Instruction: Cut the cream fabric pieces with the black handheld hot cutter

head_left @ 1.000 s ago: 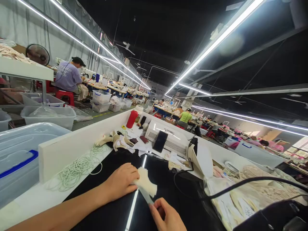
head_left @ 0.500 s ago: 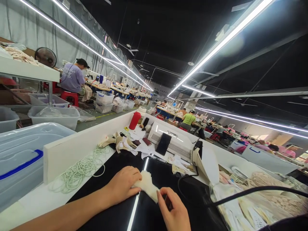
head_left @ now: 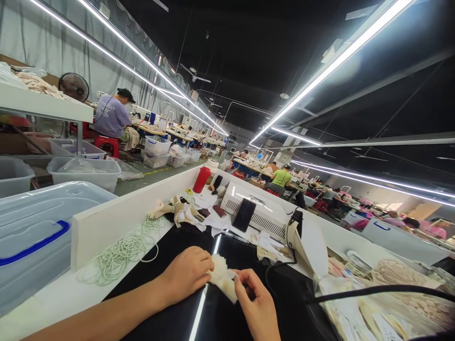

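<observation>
The cream cloth (head_left: pixel 222 280) sits just over the black tabletop (head_left: pixel 167 251), near you at the middle. Your left hand (head_left: pixel 188 274) has its grip clamped on the cloth's left edge and your right hand (head_left: pixel 254 303) has its grip clamped on the right edge. Near left is a clear bin (head_left: pixel 35 227); its contents are hard to make out. Near right, a clear bag (head_left: pixel 373 308) of cream lace is cut off by the frame, with a black cable (head_left: pixel 355 290) across it. A white cord coil (head_left: pixel 121 251) lies left. Farther off, a phone (head_left: pixel 243 214) leans on a white machine (head_left: pixel 270 220).
</observation>
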`<state>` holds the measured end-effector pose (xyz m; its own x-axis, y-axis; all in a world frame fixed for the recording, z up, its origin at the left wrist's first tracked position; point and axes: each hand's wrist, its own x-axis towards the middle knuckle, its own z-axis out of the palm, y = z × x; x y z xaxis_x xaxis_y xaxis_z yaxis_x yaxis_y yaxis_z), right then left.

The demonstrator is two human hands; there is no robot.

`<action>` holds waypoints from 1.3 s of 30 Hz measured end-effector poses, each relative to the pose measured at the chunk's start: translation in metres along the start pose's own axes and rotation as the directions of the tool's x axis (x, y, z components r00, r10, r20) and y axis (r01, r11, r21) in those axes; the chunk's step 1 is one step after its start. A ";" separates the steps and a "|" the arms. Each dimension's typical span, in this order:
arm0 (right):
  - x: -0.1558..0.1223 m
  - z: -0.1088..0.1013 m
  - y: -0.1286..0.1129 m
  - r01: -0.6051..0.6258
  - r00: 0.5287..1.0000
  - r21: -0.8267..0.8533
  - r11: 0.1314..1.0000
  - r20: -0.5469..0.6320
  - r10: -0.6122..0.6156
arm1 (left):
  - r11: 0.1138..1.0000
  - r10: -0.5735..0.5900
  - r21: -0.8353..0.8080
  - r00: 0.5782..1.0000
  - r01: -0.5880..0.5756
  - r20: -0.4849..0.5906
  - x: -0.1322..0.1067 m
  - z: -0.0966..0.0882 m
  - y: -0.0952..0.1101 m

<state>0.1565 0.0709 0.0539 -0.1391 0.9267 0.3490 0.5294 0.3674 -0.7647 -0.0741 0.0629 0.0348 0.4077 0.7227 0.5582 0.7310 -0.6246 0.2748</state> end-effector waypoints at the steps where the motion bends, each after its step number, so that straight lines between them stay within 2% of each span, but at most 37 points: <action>1: 0.000 -0.001 0.000 -0.009 1.000 0.018 1.000 -0.003 0.009 | 1.000 0.014 0.011 1.000 -0.014 -0.004 0.001 0.000 0.000; 5: -0.003 0.000 0.003 -0.064 0.998 0.112 0.992 0.013 0.063 | 0.996 0.064 0.065 0.998 -0.063 -0.016 0.003 0.001 0.000; 10: -0.008 0.014 0.004 -0.194 0.981 0.237 0.952 0.039 0.190 | 0.986 0.113 0.125 0.994 -0.111 -0.008 0.003 0.003 0.000; 13: -0.006 0.020 0.003 -0.236 0.972 0.257 0.937 0.075 0.224 | 0.982 0.120 0.147 0.993 -0.119 0.002 0.003 0.002 0.001; 17: 0.004 0.020 0.001 -0.181 0.982 0.209 0.961 0.095 0.164 | 0.984 0.095 0.151 0.995 -0.098 0.023 0.003 0.003 0.003; 22: 0.013 0.016 -0.007 -0.064 0.996 0.099 0.993 0.071 0.057 | 0.995 -0.012 0.102 1.000 0.010 0.021 0.002 0.005 -0.001; 26: 0.015 0.013 -0.009 -0.022 0.998 0.047 0.999 0.063 0.019 | 0.996 -0.066 0.056 0.997 0.064 0.034 0.001 0.007 -0.004; 33: 0.019 -0.006 -0.011 -0.037 0.999 0.055 0.998 0.000 0.037 | 0.996 -0.086 -0.028 0.995 0.088 0.043 0.000 0.011 -0.006; 39: 0.023 -0.016 -0.021 -0.059 0.997 0.151 0.987 -0.046 0.067 | 0.982 -0.098 -0.164 0.995 0.097 0.003 0.000 0.003 -0.001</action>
<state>0.1552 0.0836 0.0867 -0.0645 0.9447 0.3216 0.4045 0.3194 -0.8570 -0.0730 0.0645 0.0321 0.3356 0.7811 0.5265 0.6675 -0.5916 0.4522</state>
